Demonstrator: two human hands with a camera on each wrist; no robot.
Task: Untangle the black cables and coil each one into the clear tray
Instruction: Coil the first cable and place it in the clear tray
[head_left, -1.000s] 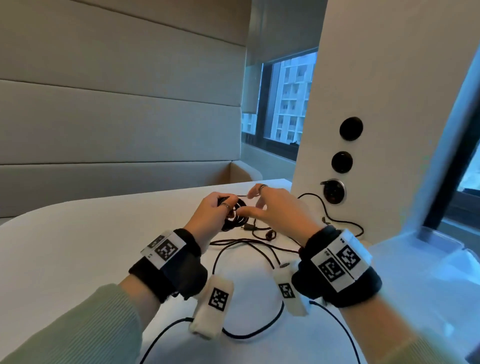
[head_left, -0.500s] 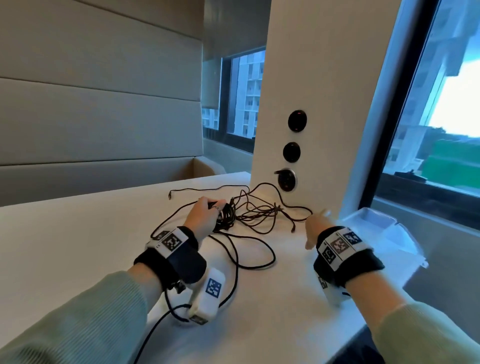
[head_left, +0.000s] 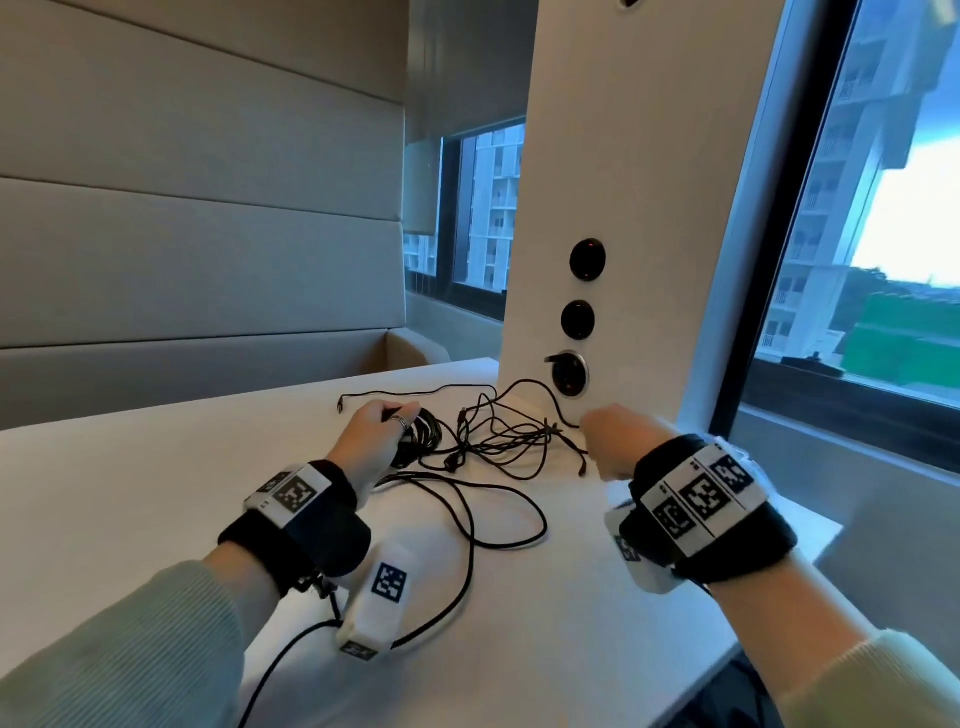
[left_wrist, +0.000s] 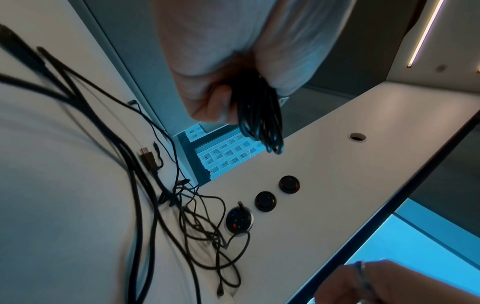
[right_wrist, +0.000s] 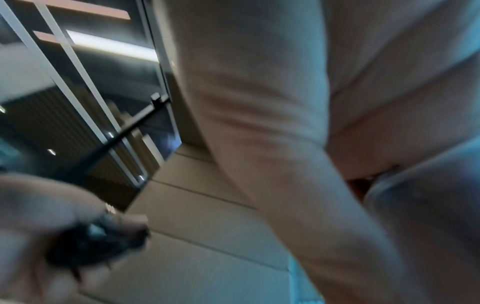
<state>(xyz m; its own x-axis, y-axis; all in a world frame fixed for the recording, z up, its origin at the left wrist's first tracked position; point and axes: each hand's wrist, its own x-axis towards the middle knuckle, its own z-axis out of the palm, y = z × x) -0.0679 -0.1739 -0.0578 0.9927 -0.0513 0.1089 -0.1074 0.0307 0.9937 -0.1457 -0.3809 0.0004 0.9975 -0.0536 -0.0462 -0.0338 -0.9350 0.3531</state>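
Note:
My left hand (head_left: 382, 434) grips a small coil of black cable (head_left: 423, 434) just above the white table (head_left: 156, 493). The left wrist view shows my fingers (left_wrist: 207, 98) curled round the coil's loops (left_wrist: 262, 119). A loose tangle of thin black cables (head_left: 509, 441) lies on the table between my hands, in front of the pillar. My right hand (head_left: 610, 441) hovers right of the tangle with its fingers curled. One thin strand reaches its knuckles, but whether it holds the strand is hidden. The right wrist view is blurred. I cannot make out the clear tray.
A white pillar (head_left: 623, 182) stands behind the tangle with three round sockets; a cable is plugged into the lowest socket (head_left: 570, 375). A thicker black lead (head_left: 470, 540) loops across the table from my left wrist. The table's edge (head_left: 737, 644) runs along the right, with a window beyond.
A second ago both hands were at the coil. My right hand let go and moved right, and now hangs with curled fingers beside the tangle. The left hand keeps the coil. The view swung left, losing the tray.

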